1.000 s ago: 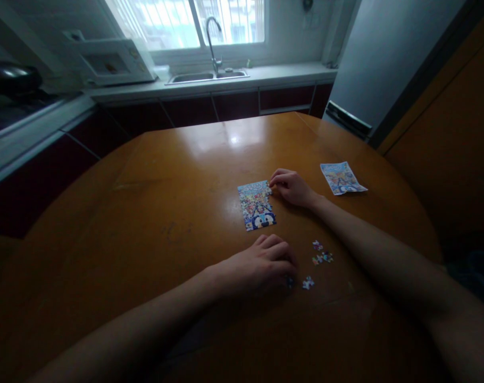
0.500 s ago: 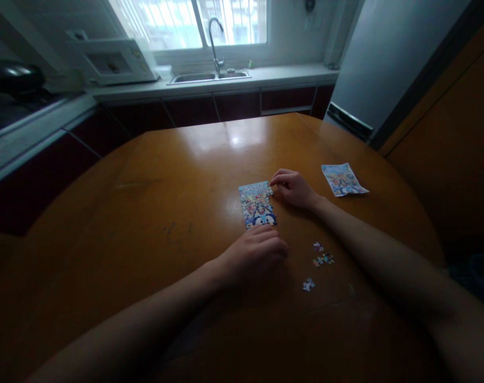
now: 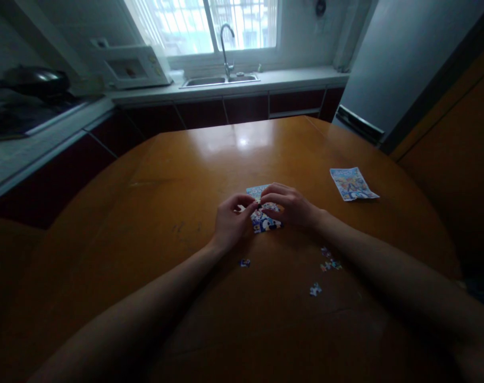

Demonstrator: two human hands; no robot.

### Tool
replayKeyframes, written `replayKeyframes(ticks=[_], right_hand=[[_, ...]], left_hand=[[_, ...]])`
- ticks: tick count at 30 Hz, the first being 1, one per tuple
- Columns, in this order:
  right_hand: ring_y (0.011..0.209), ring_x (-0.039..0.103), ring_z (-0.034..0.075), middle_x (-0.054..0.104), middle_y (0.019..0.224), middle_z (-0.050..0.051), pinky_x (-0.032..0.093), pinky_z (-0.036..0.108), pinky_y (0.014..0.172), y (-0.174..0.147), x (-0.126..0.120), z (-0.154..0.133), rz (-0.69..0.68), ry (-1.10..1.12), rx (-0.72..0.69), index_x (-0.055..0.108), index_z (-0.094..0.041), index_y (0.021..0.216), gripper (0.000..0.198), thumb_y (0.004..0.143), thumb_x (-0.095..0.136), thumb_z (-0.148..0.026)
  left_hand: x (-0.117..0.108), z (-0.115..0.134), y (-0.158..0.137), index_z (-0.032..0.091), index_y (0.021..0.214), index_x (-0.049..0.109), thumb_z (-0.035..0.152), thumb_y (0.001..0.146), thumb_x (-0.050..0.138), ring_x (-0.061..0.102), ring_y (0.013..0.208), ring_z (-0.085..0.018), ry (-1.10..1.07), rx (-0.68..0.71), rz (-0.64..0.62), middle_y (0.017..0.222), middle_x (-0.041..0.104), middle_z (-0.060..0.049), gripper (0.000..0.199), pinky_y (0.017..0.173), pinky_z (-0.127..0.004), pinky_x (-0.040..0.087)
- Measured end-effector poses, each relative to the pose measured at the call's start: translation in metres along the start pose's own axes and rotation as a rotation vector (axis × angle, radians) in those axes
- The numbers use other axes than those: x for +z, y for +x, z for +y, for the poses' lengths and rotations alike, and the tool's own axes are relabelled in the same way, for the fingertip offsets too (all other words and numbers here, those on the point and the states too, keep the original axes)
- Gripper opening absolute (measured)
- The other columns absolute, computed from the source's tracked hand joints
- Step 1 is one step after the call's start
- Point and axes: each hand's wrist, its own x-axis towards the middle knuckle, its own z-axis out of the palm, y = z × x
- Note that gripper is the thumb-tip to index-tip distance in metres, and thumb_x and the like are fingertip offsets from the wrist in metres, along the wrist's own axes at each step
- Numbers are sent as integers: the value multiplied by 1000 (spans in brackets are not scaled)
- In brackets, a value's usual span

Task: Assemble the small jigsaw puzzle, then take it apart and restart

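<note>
A partly assembled jigsaw puzzle (image 3: 267, 224) with a colourful cartoon print lies flat on the wooden table (image 3: 178, 175); my hands cover much of its middle. My left hand (image 3: 234, 219) comes in from the left, thumb and forefinger pinched on a small dark puzzle piece (image 3: 259, 206) above the puzzle. From the other side my right hand (image 3: 286, 205) curves over the puzzle, its fingertips closed at the same piece. One loose piece (image 3: 244, 263) lies just below my left hand. Several more loose pieces (image 3: 330, 265) sit near my right forearm, with another (image 3: 315, 289) closer to me.
A creased printed sheet (image 3: 352, 184) with a similar picture lies on the right of the table. Beyond the table stand a counter with a sink (image 3: 205, 82), a faucet (image 3: 226, 50), a microwave (image 3: 136, 67) and a pan (image 3: 34, 81) on the stove. A fridge (image 3: 405, 58) is at right.
My left hand has moved up from below the puzzle to its left side, uncovering a loose piece. My right hand has shifted over the puzzle, and the fingertips of both meet at a small piece.
</note>
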Motion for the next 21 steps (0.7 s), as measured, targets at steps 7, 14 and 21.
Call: replayKeyframes(ticks=[7,14,21], right_hand=[[93,63,19,67,100,6,55,36,82,4,4,-5,73,-88,-125,66,-24,100,7,98,60,-20],[89,63,17,69,97,6,56,34,78,4,4,-4,104,-120,-218,66,-22,100,8,98,61,-16],[88,64,17,70,96,4,56,35,78,4,5,-2,137,-6,-149,70,-25,100,10,97,63,-18]], left_hand=[[-1,1,0,17,81,73,33,83,79,63,69,-14,-53,-27,6,78,73,-2,17,64,-26,47],[0,1,-1,18,79,74,32,82,78,63,69,-14,-75,-22,5,77,74,-2,14,64,-26,46],[2,1,-3,18,96,72,32,96,59,68,84,-18,-14,-4,-35,92,75,-4,19,75,-30,52]])
